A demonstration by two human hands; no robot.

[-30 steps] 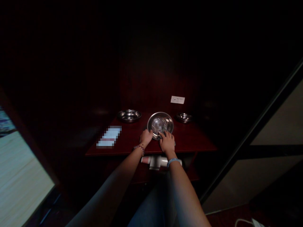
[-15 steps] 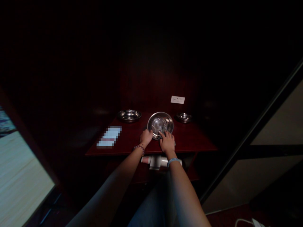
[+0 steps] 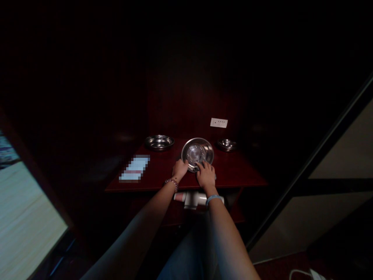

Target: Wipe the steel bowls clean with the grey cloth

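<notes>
A shiny metal bowl (image 3: 201, 146) is tilted toward me above the dark red shelf (image 3: 233, 171). My left hand (image 3: 180, 170) grips its lower left rim. At the lower right rim, my right hand (image 3: 206, 175) is closed on a greyish cloth (image 3: 202, 159) that lies against the inside of the bowl. Part of the cloth is hidden under the fingers. Another metal bowl (image 3: 159, 144) stands at the back left, and smaller metal bowls (image 3: 227, 145) sit at the back right.
A blurred white sheet (image 3: 135, 168) lies on the left of the shelf. Below the front edge are white cylindrical items (image 3: 201, 198). A white socket (image 3: 218, 123) is on the back wall, and a dark frame stands at right.
</notes>
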